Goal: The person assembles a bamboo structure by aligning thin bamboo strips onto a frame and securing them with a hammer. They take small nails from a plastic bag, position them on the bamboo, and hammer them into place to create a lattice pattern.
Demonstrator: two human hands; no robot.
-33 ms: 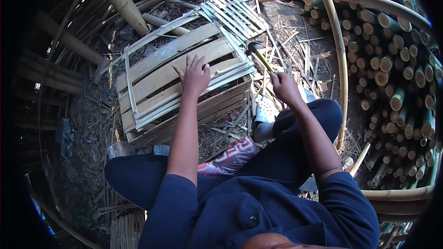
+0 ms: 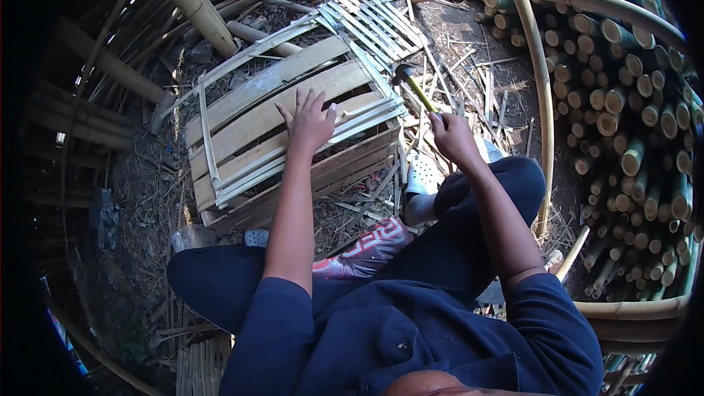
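A wooden crate point(image 2: 242, 156), topped with pale boards and thin bamboo strips point(image 2: 359, 113), stands on the ground before my crossed legs. My left hand point(image 2: 310, 125) rests on its top near the front strips, fingers spread and pointing away from me. To the right of the crate, my right hand point(image 2: 455, 139) grips a hammer point(image 2: 418, 93) by its yellow-green handle. The dark hammer head is raised up and to the left, apart from the crate's right end. Whether a nail sits near the left hand is too small to tell.
A slatted panel point(image 2: 372, 23) lies beyond the crate. Stacked cut bamboo poles point(image 2: 623, 125) fill the right side behind a curved bamboo rail point(image 2: 544, 88). Thick bamboo posts point(image 2: 189, 4) stand at the far left. A printed red and grey sack point(image 2: 370, 249) lies between my legs.
Almost nothing differs. The thumb of my left hand has shifted slightly, and the hammer has moved barely at all.
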